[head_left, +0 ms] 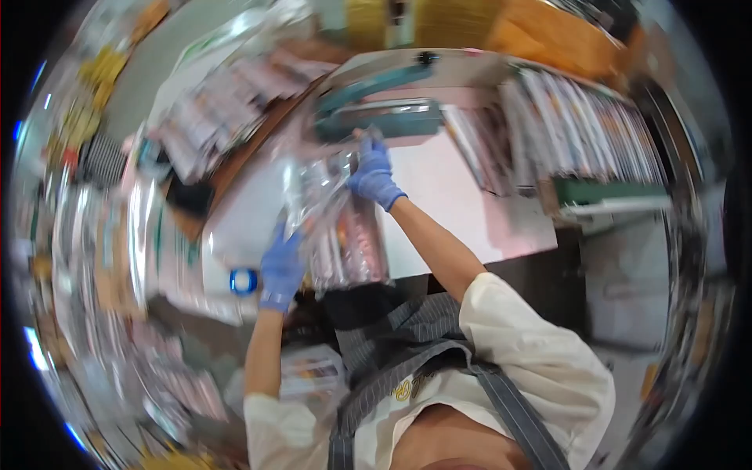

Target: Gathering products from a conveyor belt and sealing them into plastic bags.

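Blue gloves cover both my hands. A clear plastic bag [319, 176], shiny and crumpled, stretches between them over the white tabletop. My left hand [282, 268] is closed on the bag's lower left edge. My right hand [374, 174] grips its upper right part, with fingertips close to the front of a teal heat sealer [376, 117]. The sealer's long arm is raised at the back. Beneath the film, near my body, lies a stack of pinkish packets in clear wrap [345, 254]. Motion blurs the fingertips and the film.
A blue roll of tape [244, 281] lies left of my left hand. Many wrapped flat packets [587, 129] stand in a row at the right. More packets [215, 110] lean in a brown-edged tray at the left. An orange bag [556, 39] sits behind the table.
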{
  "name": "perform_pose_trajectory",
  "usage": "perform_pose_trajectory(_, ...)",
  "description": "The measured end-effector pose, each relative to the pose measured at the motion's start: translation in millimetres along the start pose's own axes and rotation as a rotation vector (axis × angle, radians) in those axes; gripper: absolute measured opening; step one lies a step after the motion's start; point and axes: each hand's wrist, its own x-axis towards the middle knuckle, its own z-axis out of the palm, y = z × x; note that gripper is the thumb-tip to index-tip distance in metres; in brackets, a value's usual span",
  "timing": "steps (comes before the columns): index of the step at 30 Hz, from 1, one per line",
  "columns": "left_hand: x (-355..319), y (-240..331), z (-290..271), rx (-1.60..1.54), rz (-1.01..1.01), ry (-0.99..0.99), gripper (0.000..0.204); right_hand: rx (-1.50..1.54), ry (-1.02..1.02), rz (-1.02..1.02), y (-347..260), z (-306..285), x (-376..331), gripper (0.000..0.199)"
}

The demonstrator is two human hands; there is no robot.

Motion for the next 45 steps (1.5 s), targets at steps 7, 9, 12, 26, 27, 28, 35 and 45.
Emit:
perform_pose_trajectory(7,71.2,143.2,17.8,-0.598,0.36,-0.131,0.054,0.534,-0.405,0.339,102.8,-169.8,-111.7,0.091)
perform_pose_trajectory(9,120.3,172.2,67.0,-0.7,0.522,0.087,0.066,0.495,-0.284,0.062,87.0,-251.4,-94.4,0.077)
perform_pose_trajectory(12,179.4,208.2,147.9,-0.724,0.235,0.043,0.07,-0.112,0.094,-0.004,130.3,-382.0,-61.6,0.066)
perform_pose_trajectory(26,232.0,315.5,210.2,-0.401,0.23,0.147,0.065,-1.081,0.505,1.253,451.3,-678.2,-83.2,0.044)
perform_pose_trajectory(27,231.9,315.9,215.9,-0.458,0.228,0.155,0.065,-1.101,0.394,1.138,456.2,-676.6,-83.4,0.038)
perform_pose_trajectory(28,232.2,316.5,217.0,-0.509,0.217,0.17,0.065,-1.109,0.281,1.011,450.4,-669.3,-75.0,0.033)
perform_pose_trajectory(35,254.7,314.7,216.9,-1.435,0.009,0.078,0.075,-0.806,0.169,0.512,280.2,-453.5,-30.1,0.025)
perform_pose_trajectory(45,314.2,245.5,306.4,-1.224,-0.222,0.298,0.033,-0.257,0.129,0.712,260.7,-234.6,2.5,0.061)
